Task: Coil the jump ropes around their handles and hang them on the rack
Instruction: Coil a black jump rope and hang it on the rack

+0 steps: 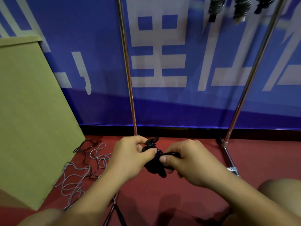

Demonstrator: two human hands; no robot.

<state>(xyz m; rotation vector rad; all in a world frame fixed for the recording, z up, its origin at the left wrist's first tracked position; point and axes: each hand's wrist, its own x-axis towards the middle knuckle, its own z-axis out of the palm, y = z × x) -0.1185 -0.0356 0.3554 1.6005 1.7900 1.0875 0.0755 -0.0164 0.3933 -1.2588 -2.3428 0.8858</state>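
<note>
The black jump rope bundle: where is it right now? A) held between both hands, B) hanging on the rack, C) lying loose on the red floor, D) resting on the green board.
A: the left hand and the right hand both grip the black jump rope bundle in front of the rack, above the red floor.

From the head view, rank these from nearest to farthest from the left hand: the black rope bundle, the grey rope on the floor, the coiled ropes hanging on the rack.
1. Black rope bundle: gripped by the left hand.
2. Grey rope: loose on the floor, to its left.
3. Hanging coiled ropes: top right, on the rack.
</note>
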